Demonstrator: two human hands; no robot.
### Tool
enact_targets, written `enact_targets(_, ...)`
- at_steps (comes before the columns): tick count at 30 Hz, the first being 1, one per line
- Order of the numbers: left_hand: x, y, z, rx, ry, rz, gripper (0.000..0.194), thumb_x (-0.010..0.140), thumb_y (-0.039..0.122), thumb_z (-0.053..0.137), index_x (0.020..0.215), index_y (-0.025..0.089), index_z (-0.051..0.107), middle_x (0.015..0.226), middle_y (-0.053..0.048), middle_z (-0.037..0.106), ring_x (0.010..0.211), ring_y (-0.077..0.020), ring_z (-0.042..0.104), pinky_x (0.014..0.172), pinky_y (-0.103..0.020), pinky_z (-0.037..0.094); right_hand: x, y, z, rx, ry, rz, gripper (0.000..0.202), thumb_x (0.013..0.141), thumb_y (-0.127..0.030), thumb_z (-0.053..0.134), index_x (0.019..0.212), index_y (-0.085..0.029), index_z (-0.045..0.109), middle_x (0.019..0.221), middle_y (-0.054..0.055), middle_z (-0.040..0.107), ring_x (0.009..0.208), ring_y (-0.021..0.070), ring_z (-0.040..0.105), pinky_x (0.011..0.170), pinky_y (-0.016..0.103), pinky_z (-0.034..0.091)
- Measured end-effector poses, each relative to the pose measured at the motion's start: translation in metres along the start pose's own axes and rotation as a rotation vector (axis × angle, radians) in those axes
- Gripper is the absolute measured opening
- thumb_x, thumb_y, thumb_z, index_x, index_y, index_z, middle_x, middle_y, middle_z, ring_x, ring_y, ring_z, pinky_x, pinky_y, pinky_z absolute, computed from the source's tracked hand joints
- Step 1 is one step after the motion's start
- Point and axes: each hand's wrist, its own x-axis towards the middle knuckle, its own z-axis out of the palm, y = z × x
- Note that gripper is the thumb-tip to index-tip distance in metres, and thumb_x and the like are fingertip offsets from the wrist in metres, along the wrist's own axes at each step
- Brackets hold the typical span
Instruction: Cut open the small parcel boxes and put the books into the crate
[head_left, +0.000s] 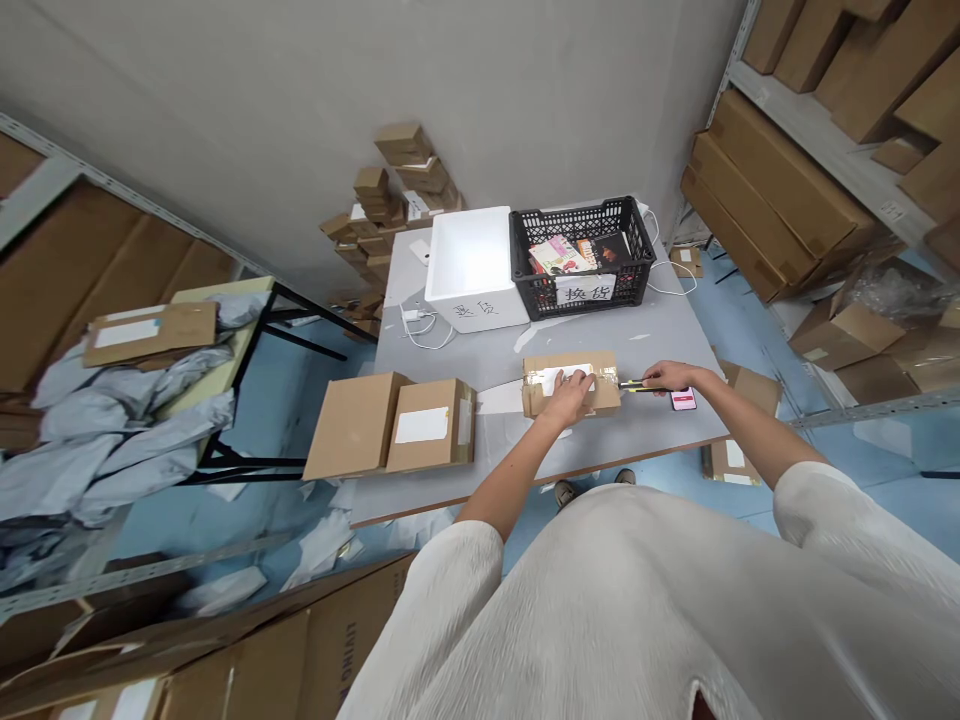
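A small taped cardboard box [536, 403] with a white label lies near the front of the grey table. My left hand [568, 396] rests on its top, fingers spread over the label. At the box's right end, my right hand [667, 376] is closed around a utility knife [636, 386], dark with some yellow. The knife's tip meets or nearly meets that end; the blade itself is too small to make out. Just below my right hand, a phone [683, 399] with a lit screen lies on the table.
Two cardboard boxes [356, 425] stand at the table's [495, 455] left end. Behind are a white foam bin [480, 300] and a black crate [581, 295] holding books or packets. White cables lie nearby. Grey parcels [97, 430] cover a side table; carton shelves [832, 110] flank the right.
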Motion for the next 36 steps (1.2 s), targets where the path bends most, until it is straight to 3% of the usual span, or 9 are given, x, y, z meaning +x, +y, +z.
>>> enact_targets(2, -0.001, 0.000, -0.001, -0.008, -0.003, 0.002, 0.083, 0.088, 0.031, 0.082, 0.162, 0.025, 0.044, 0.152, -0.017, 0.055, 0.144, -0.0377, 0.058, 0.137, -0.063, 0.014, -0.012, 0.008, 0.007, 0.092, 0.020, 0.017, 0.053, 0.084, -0.074, 0.074, 0.085, -0.021, 0.074, 0.072, 0.005, 0.073, 0.064, 0.0182, 0.062, 0.060, 0.029, 0.044)
enact_targets(5, 0.002, 0.001, -0.005, -0.041, 0.049, 0.006, 0.076, 0.097, 0.038, 0.072, 0.166, 0.024, 0.043, 0.158, -0.019, 0.053, 0.150, -0.0379, 0.053, 0.134, -0.059, 0.026, -0.025, 0.017, 0.016, 0.243, 0.149, 0.038, 0.052, 0.087, -0.072, 0.075, 0.091, -0.021, 0.070, 0.079, 0.007, 0.077, 0.066, 0.0184, 0.066, 0.056, 0.027, 0.046)
enact_targets(9, 0.012, 0.001, -0.011, -0.034, 0.222, -0.070, 0.064, 0.107, 0.026, 0.049, 0.169, 0.023, 0.040, 0.168, -0.019, 0.048, 0.156, -0.0357, 0.047, 0.129, -0.054, 0.035, -0.033, 0.020, 0.025, 0.326, 0.307, -0.005, 0.051, 0.092, -0.071, 0.071, 0.101, -0.021, 0.069, 0.089, 0.008, 0.080, 0.069, 0.0187, 0.069, 0.057, 0.026, 0.049)
enact_targets(14, 0.029, -0.006, -0.010, 0.051, 0.165, -0.107, 0.071, 0.098, 0.020, 0.063, 0.166, 0.024, 0.044, 0.174, -0.019, 0.043, 0.164, -0.0351, 0.035, 0.134, -0.058, 0.026, -0.033, 0.010, 0.041, 0.027, 0.447, -0.122, 0.051, 0.108, -0.063, 0.050, 0.118, -0.023, 0.080, 0.095, 0.007, 0.080, 0.085, 0.0235, 0.073, 0.080, 0.033, 0.056)
enact_targets(20, 0.041, -0.013, -0.005, 0.032, 0.078, -0.228, 0.072, 0.103, 0.034, 0.061, 0.171, 0.025, 0.038, 0.182, -0.020, 0.029, 0.171, -0.0376, 0.021, 0.135, -0.068, 0.017, -0.025, 0.002, 0.060, -0.437, 0.497, -0.088, 0.046, 0.108, -0.044, 0.061, 0.151, -0.032, 0.072, 0.121, 0.012, 0.074, 0.106, 0.0286, 0.072, 0.091, 0.034, 0.053)
enact_targets(26, 0.031, -0.005, 0.002, 0.088, 0.166, -0.219, 0.067, 0.112, 0.039, 0.032, 0.176, 0.021, 0.031, 0.182, -0.017, 0.033, 0.172, -0.0333, 0.022, 0.137, -0.062, 0.012, -0.016, 0.007, 0.071, -0.486, 0.564, -0.098, 0.049, 0.109, -0.042, 0.061, 0.156, -0.029, 0.067, 0.126, 0.013, 0.070, 0.112, 0.0287, 0.069, 0.095, 0.035, 0.052)
enact_targets(31, 0.027, -0.003, 0.008, 0.041, 0.246, -0.197, 0.069, 0.110, 0.039, 0.035, 0.176, 0.021, 0.032, 0.179, -0.020, 0.038, 0.170, -0.0359, 0.027, 0.136, -0.066, 0.011, -0.007, 0.013, 0.081, -0.437, 0.624, -0.089, 0.051, 0.111, -0.044, 0.055, 0.158, -0.030, 0.065, 0.129, 0.014, 0.069, 0.112, 0.0308, 0.068, 0.097, 0.038, 0.052)
enact_targets(36, 0.028, -0.006, 0.010, -0.029, 0.294, -0.199, 0.067, 0.109, 0.038, 0.038, 0.174, 0.023, 0.035, 0.178, -0.020, 0.040, 0.169, -0.0365, 0.028, 0.136, -0.068, 0.009, -0.009, 0.026, 0.075, -0.403, 0.673, -0.096, 0.051, 0.108, -0.045, 0.055, 0.156, -0.030, 0.068, 0.127, 0.016, 0.071, 0.117, 0.0354, 0.065, 0.101, 0.044, 0.052)
